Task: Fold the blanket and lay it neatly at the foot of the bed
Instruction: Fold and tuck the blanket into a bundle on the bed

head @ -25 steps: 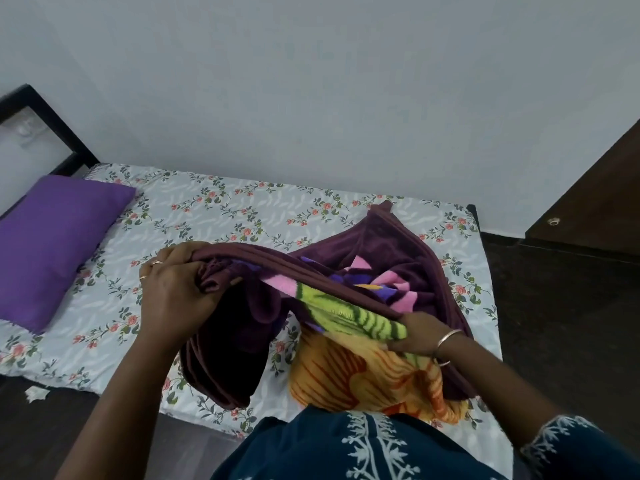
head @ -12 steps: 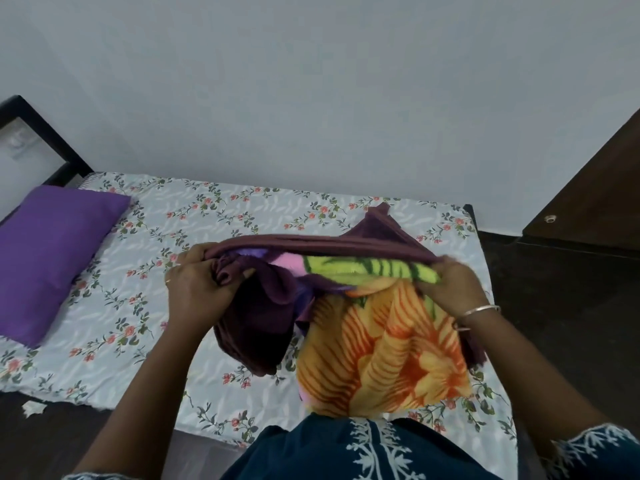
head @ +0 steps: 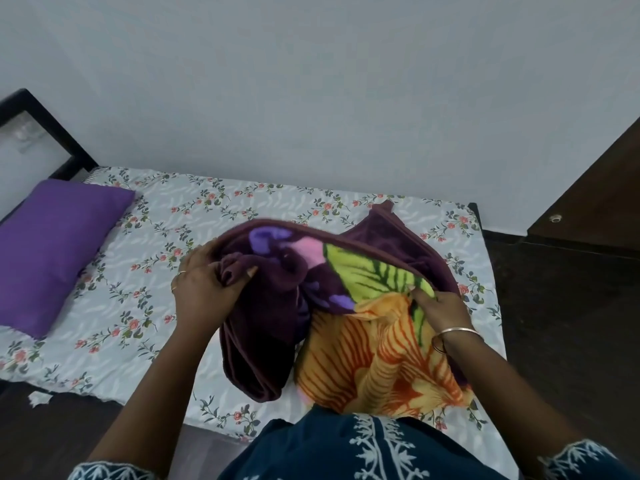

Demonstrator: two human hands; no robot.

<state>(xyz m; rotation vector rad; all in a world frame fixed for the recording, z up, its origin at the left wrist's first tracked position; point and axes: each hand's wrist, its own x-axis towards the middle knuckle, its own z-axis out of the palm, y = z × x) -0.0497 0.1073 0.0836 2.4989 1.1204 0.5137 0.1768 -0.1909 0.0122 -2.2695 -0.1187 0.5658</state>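
Note:
The blanket [head: 374,355] is dark maroon plush with a big orange, green, pink and purple flower print. It hangs bunched and partly folded over the right half of the bed [head: 242,209], which has a white floral sheet. My left hand [head: 204,289] grips a gathered maroon edge at the blanket's left. My right hand [head: 436,310] pinches the green and orange part at its right. A maroon corner lies on the sheet behind the raised fold.
A purple pillow [head: 52,251] lies at the left end of the bed, by the dark headboard frame [head: 41,123]. A pale wall runs behind the bed. A dark wooden door [head: 595,195] and dark floor are on the right. A scrap of paper [head: 40,398] lies on the floor.
Both hands have lifted the top fold up and away from me, so more of the printed side shows. My right hand has moved from under the blanket's front to its right edge.

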